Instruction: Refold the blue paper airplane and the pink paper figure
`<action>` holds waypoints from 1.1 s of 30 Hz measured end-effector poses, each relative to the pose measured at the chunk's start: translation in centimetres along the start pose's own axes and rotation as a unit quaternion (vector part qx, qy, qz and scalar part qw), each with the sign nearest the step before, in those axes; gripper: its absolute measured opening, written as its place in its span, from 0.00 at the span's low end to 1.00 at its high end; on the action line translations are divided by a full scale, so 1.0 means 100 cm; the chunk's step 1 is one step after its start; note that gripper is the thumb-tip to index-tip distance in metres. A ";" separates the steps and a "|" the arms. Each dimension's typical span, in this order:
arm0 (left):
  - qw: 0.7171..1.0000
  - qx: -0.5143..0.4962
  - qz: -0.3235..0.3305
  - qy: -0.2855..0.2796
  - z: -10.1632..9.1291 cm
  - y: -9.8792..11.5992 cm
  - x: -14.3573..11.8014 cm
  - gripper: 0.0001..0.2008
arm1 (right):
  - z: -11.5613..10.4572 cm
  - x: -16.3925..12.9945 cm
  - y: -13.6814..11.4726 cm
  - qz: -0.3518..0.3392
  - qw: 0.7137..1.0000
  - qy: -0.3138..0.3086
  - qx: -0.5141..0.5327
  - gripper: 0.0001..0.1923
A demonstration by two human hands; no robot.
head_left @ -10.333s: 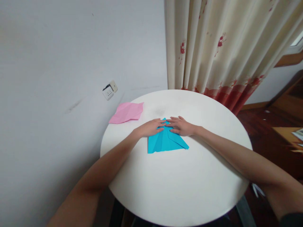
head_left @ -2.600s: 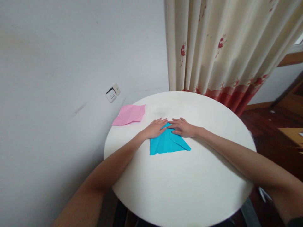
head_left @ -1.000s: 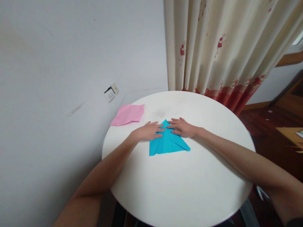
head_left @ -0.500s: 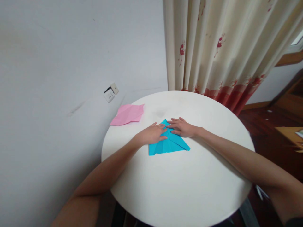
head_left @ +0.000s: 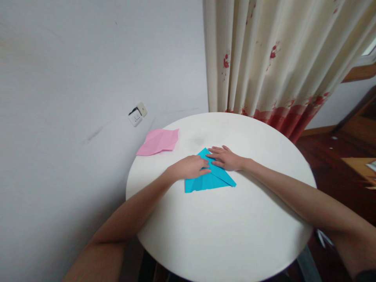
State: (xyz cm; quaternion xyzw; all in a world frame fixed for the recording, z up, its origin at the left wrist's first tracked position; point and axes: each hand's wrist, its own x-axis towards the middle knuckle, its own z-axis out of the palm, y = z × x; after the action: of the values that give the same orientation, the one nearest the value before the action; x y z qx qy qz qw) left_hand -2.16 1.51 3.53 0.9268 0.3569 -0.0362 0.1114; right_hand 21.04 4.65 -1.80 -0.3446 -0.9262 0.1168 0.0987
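Note:
A folded sheet of blue paper (head_left: 210, 181) lies on the round white table (head_left: 229, 227), its pointed end away from me and its wide edge toward me. My left hand (head_left: 190, 167) rests over the left side of the paper, fingers stretched toward its middle and covering part of it. On the upper right edge of the paper lies my right hand (head_left: 225, 158), palm down with its fingers spread flat. Creases run across the blue sheet, and a folded flap shows along its right side.
Creased pink paper (head_left: 160, 141) lies at the table's far left edge. The wall with a socket (head_left: 135, 117) rises close on the left. A flowered curtain (head_left: 264, 70) hangs behind the table.
My left hand has slid slightly to the right over the blue paper, its fingers now nearer the middle. My right hand and both papers look nearly the same.

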 end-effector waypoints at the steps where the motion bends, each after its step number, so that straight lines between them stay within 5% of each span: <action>1: 1.000 -0.005 0.003 0.000 -0.001 0.000 0.000 0.18 | 0.000 0.000 0.000 -0.001 1.000 -0.001 -0.001 0.28; 4: 0.999 0.011 -0.025 0.029 -0.004 -0.002 0.004 0.19 | 0.001 0.000 0.001 -0.004 1.000 -0.001 -0.002 0.28; 10: 0.964 0.028 -0.163 0.208 -0.005 -0.020 0.012 0.18 | 0.002 0.000 0.002 -0.007 1.000 0.003 -0.005 0.28; 17: 0.957 0.032 -0.246 0.153 0.005 -0.037 0.017 0.21 | 0.002 0.000 0.002 -0.003 1.000 0.001 -0.012 0.27; 26: 0.960 -0.076 -0.211 0.165 0.004 -0.035 0.020 0.23 | 0.004 0.001 0.004 -0.003 1.000 0.003 -0.006 0.28; 33: 0.977 -0.106 -0.103 0.154 0.012 -0.032 0.023 0.14 | 0.002 0.001 0.002 0.005 1.000 0.002 0.001 0.28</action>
State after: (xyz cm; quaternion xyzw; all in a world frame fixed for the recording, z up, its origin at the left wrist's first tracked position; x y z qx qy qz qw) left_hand -2.61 5.00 1.42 0.8623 0.4653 0.1340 0.1482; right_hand 20.98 4.83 -2.03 -0.3496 -0.9241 0.1170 0.1005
